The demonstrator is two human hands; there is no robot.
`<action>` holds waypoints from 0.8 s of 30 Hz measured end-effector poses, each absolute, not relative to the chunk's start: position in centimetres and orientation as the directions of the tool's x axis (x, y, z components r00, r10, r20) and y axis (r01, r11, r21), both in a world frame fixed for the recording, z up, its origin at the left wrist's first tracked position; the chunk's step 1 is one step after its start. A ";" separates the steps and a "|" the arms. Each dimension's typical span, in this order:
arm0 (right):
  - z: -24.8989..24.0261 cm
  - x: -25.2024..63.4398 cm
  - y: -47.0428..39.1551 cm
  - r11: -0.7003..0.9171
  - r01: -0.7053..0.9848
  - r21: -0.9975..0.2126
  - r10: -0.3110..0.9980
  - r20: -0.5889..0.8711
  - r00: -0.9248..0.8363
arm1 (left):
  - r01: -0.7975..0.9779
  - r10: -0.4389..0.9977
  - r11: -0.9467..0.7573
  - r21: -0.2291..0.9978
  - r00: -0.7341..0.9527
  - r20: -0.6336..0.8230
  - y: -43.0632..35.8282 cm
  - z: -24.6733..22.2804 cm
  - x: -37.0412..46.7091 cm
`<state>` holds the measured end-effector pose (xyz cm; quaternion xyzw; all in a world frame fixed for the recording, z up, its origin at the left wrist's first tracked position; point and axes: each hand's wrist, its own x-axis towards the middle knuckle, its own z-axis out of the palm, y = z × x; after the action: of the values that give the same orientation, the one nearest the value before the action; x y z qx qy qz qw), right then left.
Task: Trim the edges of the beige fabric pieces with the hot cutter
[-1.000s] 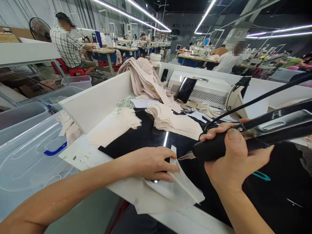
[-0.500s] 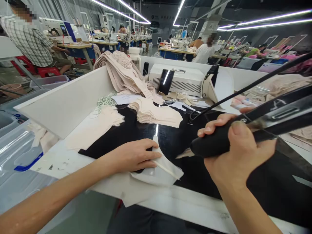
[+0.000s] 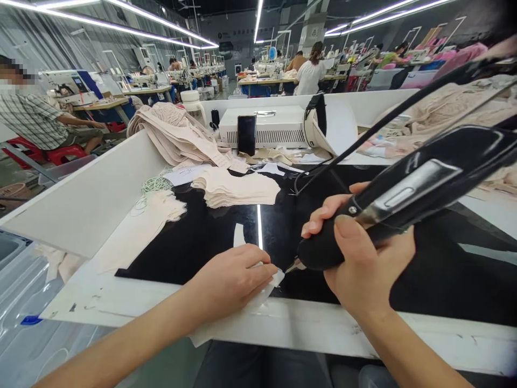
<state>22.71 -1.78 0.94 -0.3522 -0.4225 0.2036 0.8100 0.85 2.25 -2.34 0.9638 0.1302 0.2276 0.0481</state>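
Observation:
My left hand has its fingers curled and pressed together on a thin pale fabric piece at the near edge of the black work surface. Part of that piece hangs over the edge, and much of it is hidden by the hand. In my right hand is a thick black corded hand tool with a silver plate along its body. Its small pointed metal tip is beside the fabric by my left fingertips; whether they touch I cannot tell. A pale strip end shows beyond my left hand.
Cream fabric stacks lie at the back, near green-white cord. Behind them are a phone, a white vented box and draped fabric. White panels border the table. A black cable crosses the right side.
My left hand has drawn the fabric nearer, and its fingers have closed more on it. The tool's tip has come closer to the left fingertips. The whole view has turned slightly right.

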 end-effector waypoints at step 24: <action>-5.4 41.9 1.8 0.195 0.800 -0.567 0.761 0.602 0.241 | 0.349 0.347 -0.935 0.065 0.861 0.372 0.1 -5.3 1.1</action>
<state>41.88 1.79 -5.38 -0.6341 -0.6157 -0.0210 0.4674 1.08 0.06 -5.31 0.9646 0.1802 0.1926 -0.0024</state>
